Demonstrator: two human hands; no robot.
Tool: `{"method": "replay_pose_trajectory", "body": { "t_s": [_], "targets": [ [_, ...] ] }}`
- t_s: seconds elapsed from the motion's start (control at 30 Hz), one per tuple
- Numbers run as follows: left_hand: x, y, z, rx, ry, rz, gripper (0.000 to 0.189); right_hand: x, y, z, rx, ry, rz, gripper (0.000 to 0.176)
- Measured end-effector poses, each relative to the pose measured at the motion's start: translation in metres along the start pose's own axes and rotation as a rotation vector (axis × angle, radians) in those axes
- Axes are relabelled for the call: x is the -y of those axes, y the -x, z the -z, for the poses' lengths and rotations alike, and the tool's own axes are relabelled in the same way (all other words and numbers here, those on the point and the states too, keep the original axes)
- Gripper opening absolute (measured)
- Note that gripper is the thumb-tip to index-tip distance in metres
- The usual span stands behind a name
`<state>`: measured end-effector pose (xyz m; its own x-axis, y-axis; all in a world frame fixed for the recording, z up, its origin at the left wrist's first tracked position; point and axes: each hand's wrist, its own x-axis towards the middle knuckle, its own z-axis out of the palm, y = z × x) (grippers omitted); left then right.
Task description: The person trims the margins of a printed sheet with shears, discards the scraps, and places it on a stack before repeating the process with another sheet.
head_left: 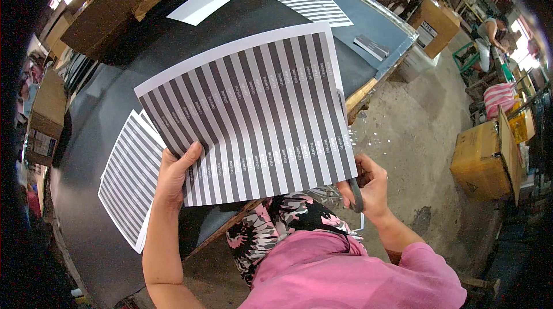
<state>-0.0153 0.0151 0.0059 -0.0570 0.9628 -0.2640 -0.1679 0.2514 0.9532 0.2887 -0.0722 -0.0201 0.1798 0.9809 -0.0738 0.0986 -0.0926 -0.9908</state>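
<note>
- Workshop bg; dark table L of & beyond fingers, spare sheets beside L wrist.
- L hand pinches striped sheet at lower L edge, thumb on top; sheet bows by thumb, so light tension helps.
- R hand grasps scissors at sheet's R edge; can't tell if blades open.
- Best: blades parallel w/ stripes, L fingers well clear.

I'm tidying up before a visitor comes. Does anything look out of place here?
Small white scraps are scattered on the floor beside the table, perhaps fallen trimmings. The loose striped sheets at the left lie unevenly stacked, their edges misaligned.
</note>
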Motion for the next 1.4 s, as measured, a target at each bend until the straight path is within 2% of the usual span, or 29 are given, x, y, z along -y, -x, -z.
{"method": "replay_pose_trajectory", "body": {
  "t_s": [0.3,0.4,0.47,0.6,0.67,1.17,1.4],
  "targets": [
    [0.002,0.003,-0.004,0.06,-0.175,-0.085,0.03,-0.012,-0.009,0.009,0.032,-0.138,-0.041,0.032],
    [0.001,0.005,-0.005,0.058,-0.166,-0.031,0.038,-0.015,-0.015,0.014,0.076,-0.158,0.007,0.04],
    [0.001,0.005,-0.005,0.067,-0.178,-0.032,0.039,-0.013,-0.019,0.012,0.043,-0.062,0.145,0.045],
    [0.003,0.008,-0.007,0.082,-0.18,-0.062,0.041,-0.009,-0.024,0.009,0.032,-0.142,0.117,0.044],
    [0.001,0.009,-0.008,0.081,-0.179,-0.057,0.042,-0.008,-0.028,0.008,0.043,-0.165,0.179,0.042],
    [0.005,0.005,-0.004,0.104,-0.089,-0.046,0.036,-0.008,-0.032,0.008,0.013,-0.051,0.247,0.035],
    [0.001,0.007,-0.007,0.083,-0.097,-0.036,0.034,-0.005,-0.031,0.007,-0.015,-0.07,0.195,0.035]
  ]
}}
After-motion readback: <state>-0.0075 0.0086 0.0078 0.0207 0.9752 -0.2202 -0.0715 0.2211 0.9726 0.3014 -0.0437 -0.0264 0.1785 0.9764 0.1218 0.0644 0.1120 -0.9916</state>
